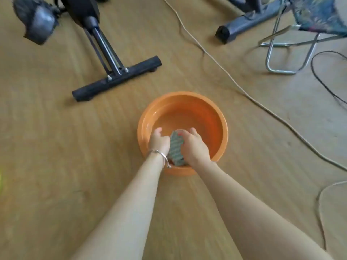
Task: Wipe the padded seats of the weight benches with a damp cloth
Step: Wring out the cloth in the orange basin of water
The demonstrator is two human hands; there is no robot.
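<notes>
An orange basin (221, 126) with water stands on the wooden floor in front of me. Over its near side, both my hands hold a bunched grey patterned cloth (176, 148). My left hand (158, 142), with a thin bracelet on the wrist, grips the cloth's left side. My right hand (195, 147) curls round its right side. The cloth's lower end hangs inside the basin. No bench padding is in view.
A black T-shaped machine foot (116, 78) lies to the far left, with a dark padded part (37, 21) beyond it. Another dark frame foot (242, 25) and a folding chrome chair (293, 51) stand at the far right. A pale cord (234, 81) and a black cable (323, 81) cross the floor.
</notes>
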